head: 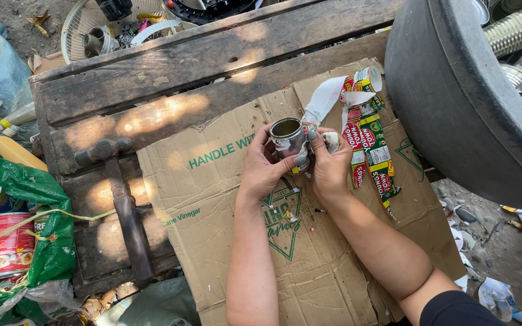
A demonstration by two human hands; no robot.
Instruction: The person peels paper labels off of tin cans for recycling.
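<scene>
A small open metal can (287, 136) is held between both hands above a flattened cardboard sheet (225, 229). My left hand (265, 166) wraps the can's left and lower side. My right hand (331, 166) presses on its right side, fingers on the torn paper label (364, 130). The label, red, green and white, hangs off the can in a long strip that runs up and right, then trails down over the cardboard. Bits of paper still cling to the can's wall.
The cardboard lies on a worn wooden board (170, 72) with a hammer (125, 205) on its left. A big grey tub (460, 102) holding bare cans (521, 27) stands at right. A green bag (37, 241) of labelled cans sits at left.
</scene>
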